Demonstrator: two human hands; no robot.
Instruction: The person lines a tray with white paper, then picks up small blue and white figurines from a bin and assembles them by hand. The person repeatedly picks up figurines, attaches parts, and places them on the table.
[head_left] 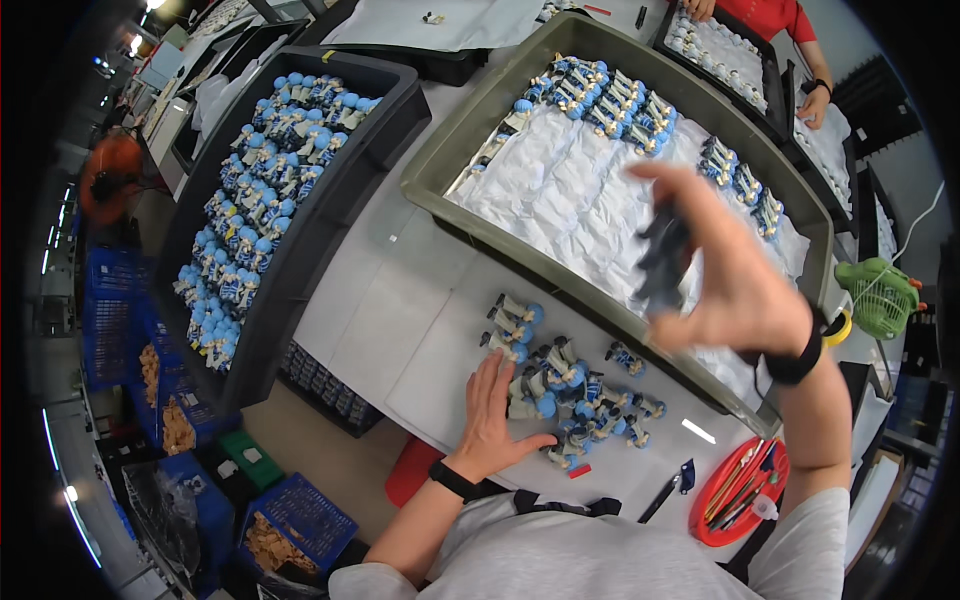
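Note:
My right hand [735, 265] is raised over the olive-green tray [520, 235], thumb and fingers gripping a blurred, dark, jagged-edged row of small pieces [662, 262]. Whether these are figurines seen from their feet I cannot make out. White crinkled paper [560, 190] lines the tray, with rows of small blue-headed figurines [620, 100] along its far side and a shorter group [740, 185] at the right. On the table, my left hand [490, 415] lies with fingers spread, its fingertips beside a loose cluster of similar figurines [575, 385].
A dark grey bin [350, 180] full of blue-headed figurines stands at the left. Near my right forearm lie a red dish [705, 520] of brushes and a green fan [880, 295]. Blue crates [310, 520] sit on the floor. Another person's hand [813, 105] is beside trays at upper right.

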